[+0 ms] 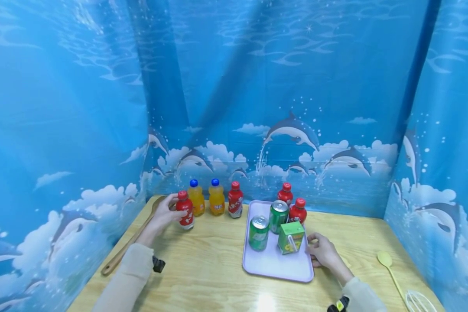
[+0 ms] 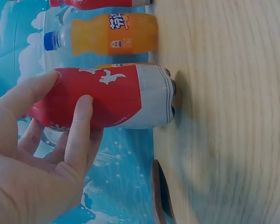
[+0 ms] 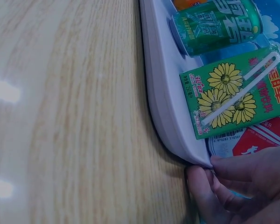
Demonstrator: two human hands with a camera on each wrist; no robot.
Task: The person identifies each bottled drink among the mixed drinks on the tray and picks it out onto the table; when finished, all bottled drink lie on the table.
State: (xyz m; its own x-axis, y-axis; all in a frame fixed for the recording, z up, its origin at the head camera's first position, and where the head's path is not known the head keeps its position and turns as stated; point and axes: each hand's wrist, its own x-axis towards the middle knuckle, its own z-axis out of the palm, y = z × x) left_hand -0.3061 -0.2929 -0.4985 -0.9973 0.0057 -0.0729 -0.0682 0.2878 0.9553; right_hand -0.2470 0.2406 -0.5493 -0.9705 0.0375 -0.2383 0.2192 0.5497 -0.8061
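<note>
My left hand (image 1: 165,213) holds a red-labelled plastic bottle (image 1: 185,210) at the left of the table, thumb and fingers on either side. The left wrist view shows that bottle (image 2: 98,95) with its pale base close to the wood. On the right, my right hand (image 1: 323,250) pinches the edge of a pale lilac tray (image 1: 274,266); its thumb and finger meet at the rim in the right wrist view. The tray carries two green cans (image 1: 258,234), a green juice box (image 1: 290,238) with a straw, and two red bottles (image 1: 298,211) behind.
Two orange soda bottles (image 1: 216,199) and another red bottle (image 1: 235,200) stand along the back edge. A long wooden utensil (image 1: 130,239) lies along the left side. At the right front are a yellow spoon (image 1: 385,259) and a whisk (image 1: 419,302). Blue curtains surround the table.
</note>
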